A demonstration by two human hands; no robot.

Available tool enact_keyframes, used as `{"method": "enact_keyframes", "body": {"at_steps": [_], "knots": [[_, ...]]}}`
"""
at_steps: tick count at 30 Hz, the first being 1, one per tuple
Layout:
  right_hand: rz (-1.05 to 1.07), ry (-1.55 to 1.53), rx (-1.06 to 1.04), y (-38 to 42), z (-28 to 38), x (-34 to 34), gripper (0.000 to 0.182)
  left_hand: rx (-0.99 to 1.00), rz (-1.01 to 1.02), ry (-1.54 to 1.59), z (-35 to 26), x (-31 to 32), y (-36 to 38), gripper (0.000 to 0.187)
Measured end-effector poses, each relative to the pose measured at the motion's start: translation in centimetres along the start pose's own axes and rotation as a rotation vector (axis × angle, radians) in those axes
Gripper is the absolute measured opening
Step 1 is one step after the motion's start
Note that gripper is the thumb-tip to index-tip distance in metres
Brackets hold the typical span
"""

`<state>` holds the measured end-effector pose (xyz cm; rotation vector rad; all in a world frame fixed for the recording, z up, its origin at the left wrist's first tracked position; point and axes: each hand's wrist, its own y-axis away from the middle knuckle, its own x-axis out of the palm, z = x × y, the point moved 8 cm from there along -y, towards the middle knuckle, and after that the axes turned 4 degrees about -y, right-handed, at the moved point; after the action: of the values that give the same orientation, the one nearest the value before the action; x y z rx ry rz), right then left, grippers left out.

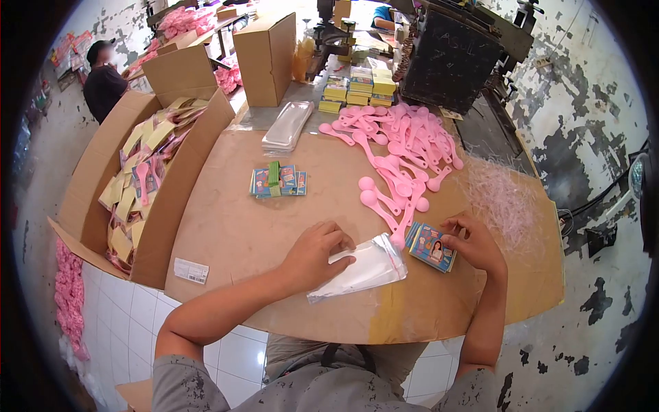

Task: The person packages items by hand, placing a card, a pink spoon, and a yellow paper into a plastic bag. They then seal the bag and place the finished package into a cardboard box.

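Observation:
My left hand (317, 255) rests at the left side of a small pile of clear plastic bags (371, 269), its thumb and fingers apart over the plastic. At the right, my right hand (477, 242) has its thumb on the top of a stack of blue printed cards (432, 248), with the fingers curled at the stack's upper right corner. Just beyond the bags and cards, pink plastic spoons (412, 141) spread in a heap; the bowl of one lies between the bags and the card stack.
A banded card bundle (278, 181) and more clear bags (287, 129) lie farther back on the cardboard-covered table (226, 226). An open carton (182, 199) of packed spoons stands left. Pink shreds (504, 199) lie right, a black machine (449, 58) behind. Another person (104, 82) stands far left.

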<state>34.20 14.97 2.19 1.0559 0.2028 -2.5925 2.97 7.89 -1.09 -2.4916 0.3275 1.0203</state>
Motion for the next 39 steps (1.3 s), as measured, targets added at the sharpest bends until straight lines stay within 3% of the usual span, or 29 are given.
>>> {"method": "enact_keyframes", "body": {"at_steps": [5, 11, 13, 16, 19, 20, 23, 25, 28, 31, 34, 39], "knots": [[-0.004, 0.003, -0.045, 0.0, -0.1, 0.0, 0.025, -0.202, 0.037, 0.288, 0.6, 0.0, -0.3, 0.025], [0.116, -0.248, -0.126, 0.4, 0.1, 0.2, 0.020, 0.087, -0.041, -0.012, -0.2, -0.3, 0.0, 0.017], [0.166, -0.487, -0.202, 1.2, 2.6, 1.4, 0.016, 0.028, -0.050, 0.023, -0.2, -0.5, -0.1, 0.013], [0.320, -0.545, -0.409, 1.7, 8.5, 5.4, 0.014, -0.082, -0.030, 0.126, 0.1, -0.5, -0.1, 0.009], [0.349, -0.087, -0.534, 1.7, 9.8, 9.4, 0.015, -0.250, -0.012, 0.285, 1.1, -0.8, 0.1, 0.006], [0.333, -0.062, -0.538, 1.6, 9.6, 9.9, 0.016, -0.312, -0.009, 0.345, 1.6, -0.8, 0.3, 0.006], [0.290, -0.009, -0.559, 1.6, 9.5, 10.1, 0.018, -0.267, -0.122, 0.938, 3.8, 0.0, 0.1, 0.012], [0.269, -0.008, -0.593, 1.7, 10.0, 9.7, 0.018, -0.334, -0.054, 1.025, 2.7, -1.1, 0.0, 0.021], [0.246, -0.114, -0.371, 1.0, 8.8, 9.3, 0.022, -0.363, 0.053, 1.057, 1.6, -1.4, 0.1, 0.031], [0.056, -0.268, -0.332, 0.4, 8.7, 8.1, 0.024, -0.406, 0.111, 0.999, 0.9, -1.4, 0.3, 0.037], [0.088, -0.441, -0.143, -0.1, 7.8, 7.6, 0.027, -0.413, 0.096, 0.923, 1.2, -0.9, 0.2, 0.039], [-0.166, -0.502, -0.253, -0.9, 9.5, 5.5, 0.027, -0.398, 0.077, 0.945, 1.2, -0.6, 0.5, 0.038]]}}
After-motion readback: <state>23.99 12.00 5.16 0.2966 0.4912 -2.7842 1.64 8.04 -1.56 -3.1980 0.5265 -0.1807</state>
